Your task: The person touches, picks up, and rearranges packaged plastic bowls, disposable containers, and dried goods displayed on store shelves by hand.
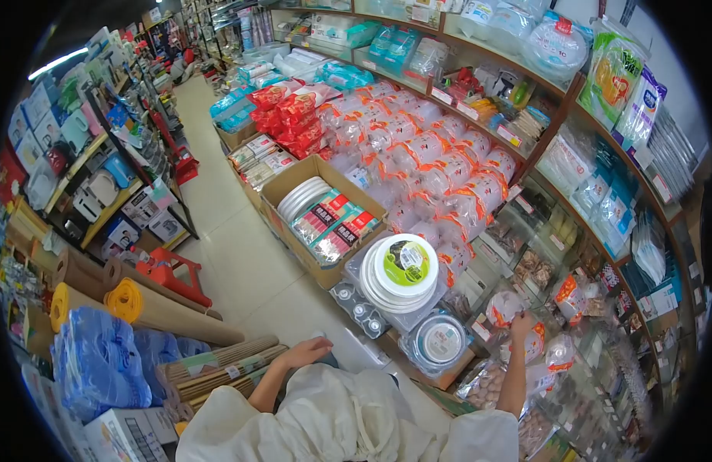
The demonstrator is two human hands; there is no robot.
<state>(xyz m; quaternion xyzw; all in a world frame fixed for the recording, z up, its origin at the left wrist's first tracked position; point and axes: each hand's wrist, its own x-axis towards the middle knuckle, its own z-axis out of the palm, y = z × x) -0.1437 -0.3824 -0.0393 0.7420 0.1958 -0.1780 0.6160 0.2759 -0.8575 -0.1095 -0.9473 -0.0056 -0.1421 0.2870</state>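
My left hand [308,352] hangs low in front of my body, its fingers stretched out and holding nothing. On the right, my right hand [520,326] is closed among clear plastic packs with orange labels; what its fingers grip is too small to make out. Just beside it is a round clear-wrapped pack [505,308], and another orange-labelled pack [534,343] lies close by its wrist. Below that arm is a bag of brownish round pieces [485,385]. A clear-lidded round container [440,339] stands to the left of the right forearm.
A stack of white round containers [404,266] stands ahead, next to a cardboard box [281,179] holding plates and packets. Wrapped cup sleeves [417,150] fill the display behind. Rolled mats [175,308] and blue-wrapped bottles [102,358] stand at left, beside a red stool [175,266].
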